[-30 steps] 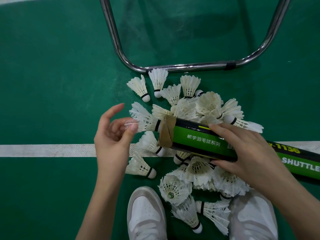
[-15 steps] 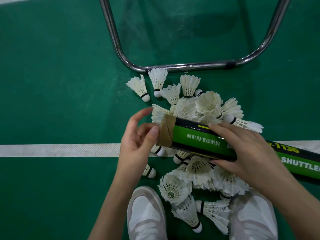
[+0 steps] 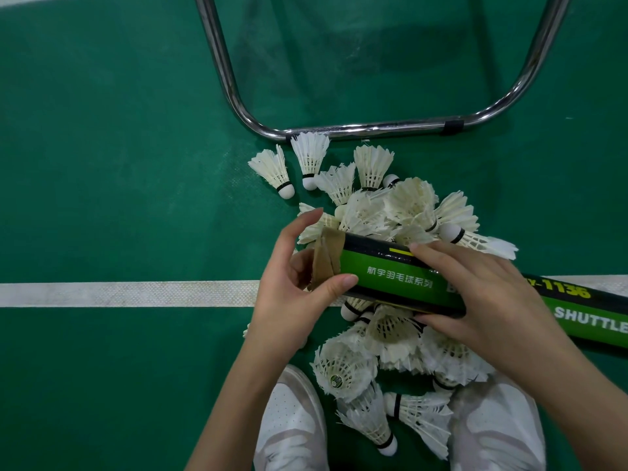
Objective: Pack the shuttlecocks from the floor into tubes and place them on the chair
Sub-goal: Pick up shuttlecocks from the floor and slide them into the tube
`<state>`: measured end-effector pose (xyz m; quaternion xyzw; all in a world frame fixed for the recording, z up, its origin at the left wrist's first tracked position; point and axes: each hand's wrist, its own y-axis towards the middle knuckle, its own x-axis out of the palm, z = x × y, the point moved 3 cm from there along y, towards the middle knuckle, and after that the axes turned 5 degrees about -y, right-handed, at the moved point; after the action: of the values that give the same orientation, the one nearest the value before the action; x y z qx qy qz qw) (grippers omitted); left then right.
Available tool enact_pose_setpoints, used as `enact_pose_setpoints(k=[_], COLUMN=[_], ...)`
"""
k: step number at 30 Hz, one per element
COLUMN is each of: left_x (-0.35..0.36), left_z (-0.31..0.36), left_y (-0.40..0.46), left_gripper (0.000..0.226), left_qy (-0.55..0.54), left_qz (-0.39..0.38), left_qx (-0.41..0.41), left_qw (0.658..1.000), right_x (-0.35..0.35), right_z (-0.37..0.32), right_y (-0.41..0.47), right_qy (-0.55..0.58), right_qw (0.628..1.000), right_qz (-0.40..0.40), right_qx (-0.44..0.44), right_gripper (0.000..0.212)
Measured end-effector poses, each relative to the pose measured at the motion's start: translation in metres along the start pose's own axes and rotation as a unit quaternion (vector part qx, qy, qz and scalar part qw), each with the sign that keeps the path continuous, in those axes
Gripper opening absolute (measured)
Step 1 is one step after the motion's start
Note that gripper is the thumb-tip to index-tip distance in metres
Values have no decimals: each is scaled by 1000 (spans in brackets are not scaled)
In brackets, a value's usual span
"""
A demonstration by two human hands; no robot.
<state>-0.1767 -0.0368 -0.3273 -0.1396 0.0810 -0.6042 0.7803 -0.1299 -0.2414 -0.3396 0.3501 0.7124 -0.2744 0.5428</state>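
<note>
Left hand (image 3: 292, 294) cups the tube's (image 3: 397, 280) taped end while right hand (image 3: 475, 297) grips its middle.

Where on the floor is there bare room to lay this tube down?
Bare green floor lies left of the shuttlecock pile, above and below the white line. More lies inside the chrome chair frame. Crowded: between frame and shoes.

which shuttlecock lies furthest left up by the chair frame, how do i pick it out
Start at the chrome chair frame on the green floor. Just below its left bend, two shuttlecocks lie apart from the pile. The left shuttlecock is yours: feathers up-left, cork down-right, touching nothing.
</note>
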Motion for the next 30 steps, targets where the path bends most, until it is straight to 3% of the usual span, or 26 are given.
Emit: enact_pose_setpoints(k=[9,14,21,30], left_x=[4,2,7,7], left_z=[-3,-6,-2,-1], left_y=[-1,-1,-2,2], left_gripper=[67,64,86,92], left_qy=[-24,20,83,53], left_qz=[-45,-38,-28,-39], left_qx=[4,13,24,12], left_qw=[999,999,996,998], right_x=[0,0,0,1], right_z=[-3,-4,-5,-2], right_y=[2,2,2,2], right_qy=[-13,-14,-13,0], right_qw=[1000,1000,1000,1000], right_qz=[1,0,-1,-1], right_qx=[-8,-5,-7,-2], right_gripper=[91,91,89,88])
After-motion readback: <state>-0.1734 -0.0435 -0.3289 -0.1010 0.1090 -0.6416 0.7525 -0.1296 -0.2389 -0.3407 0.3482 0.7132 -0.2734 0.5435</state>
